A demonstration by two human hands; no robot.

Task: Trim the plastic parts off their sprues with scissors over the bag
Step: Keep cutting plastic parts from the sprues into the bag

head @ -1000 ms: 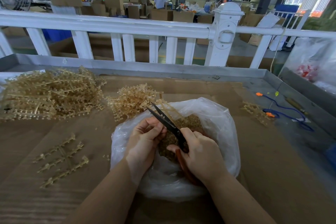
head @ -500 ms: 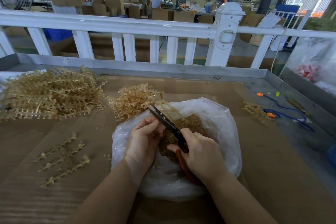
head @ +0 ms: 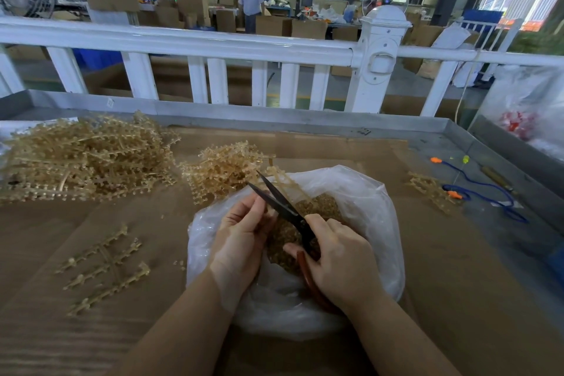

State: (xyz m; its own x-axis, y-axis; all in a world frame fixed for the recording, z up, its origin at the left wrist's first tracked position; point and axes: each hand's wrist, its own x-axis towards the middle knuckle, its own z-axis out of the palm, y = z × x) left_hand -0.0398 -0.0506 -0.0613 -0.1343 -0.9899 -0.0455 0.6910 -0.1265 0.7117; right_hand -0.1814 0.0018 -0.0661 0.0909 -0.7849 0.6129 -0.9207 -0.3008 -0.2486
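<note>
Two hands work over a clear plastic bag [head: 360, 192] that sits open on the brown cardboard-covered tabletop [head: 457, 268]. The right hand [head: 341, 259] curls its fingers around the reddish-brown handles of a pair of scissors [head: 282, 203], whose dark blades are parted and point up and away to the left, above the bag's mouth. The left hand [head: 241, 238] has its fingers bent inward, pinching the near end of a pale tan sprue [head: 282, 178]; that sprue runs up and away past the blades, over the far rim of the bag. Whether a blade is touching the sprue cannot be told. Inside the bag lies a heap of small brownish trimmed parts [head: 317, 210], partly hidden by both hands.

Just beyond the bag, touching its far left edge, is a small pile of sprues [head: 225, 166] with parts attached. A much larger pile [head: 82, 159] spreads across the far left of the tabletop. Near the left forearm, several stripped-looking sprue strips [head: 103, 265] lie flat on the cardboard, well apart from the bag. To the right of the bag a loose sprue cluster [head: 430, 189] rests near a blue cord with orange ends [head: 482, 189]. A white railing [head: 213, 46] runs behind the tabletop, with cardboard boxes and two people standing beyond it.
</note>
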